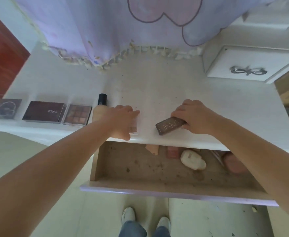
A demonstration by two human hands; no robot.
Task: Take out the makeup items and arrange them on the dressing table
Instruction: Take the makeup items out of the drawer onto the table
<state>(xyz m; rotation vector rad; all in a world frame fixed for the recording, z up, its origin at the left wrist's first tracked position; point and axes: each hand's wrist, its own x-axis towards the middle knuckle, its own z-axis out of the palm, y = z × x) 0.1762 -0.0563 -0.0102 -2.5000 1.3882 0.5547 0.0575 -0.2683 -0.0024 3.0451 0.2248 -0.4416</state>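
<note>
Roughly midway: four makeup items [77, 114] are lined up along the white bench [208, 103] on its left. A pale palette [134, 129] is pressed flat beside them under the left hand [121, 120]. A brown compact [170, 128] is gripped by the right hand [194, 117]. Several pieces are left in the open drawer [140, 170].

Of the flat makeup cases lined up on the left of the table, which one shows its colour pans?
The eyeshadow palette beside the foundation bottle: its grid of pans is visible. The brown case and grey case show only plain lids.
</note>
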